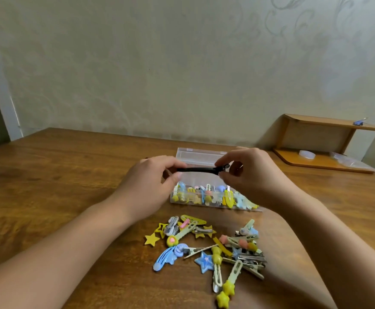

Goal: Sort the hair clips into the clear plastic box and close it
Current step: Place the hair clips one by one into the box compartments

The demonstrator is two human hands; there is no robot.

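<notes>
A long black hair clip (201, 170) is held level above the clear plastic box (213, 205). My left hand (153, 181) pinches its left end and my right hand (251, 175) pinches its right end. The box stands open with its lid (201, 156) tipped back, and several yellow, blue and pink clips lie inside. A loose pile of hair clips (211, 248) lies on the wooden table (59, 186) in front of the box, with yellow stars, a blue star and metal clips among them.
A small wooden shelf (329, 143) stands at the back right against the wall, with a roll of tape (307, 154), a plastic bag (347, 160) and a small blue clip (359, 122) on top. The wall runs close behind the table.
</notes>
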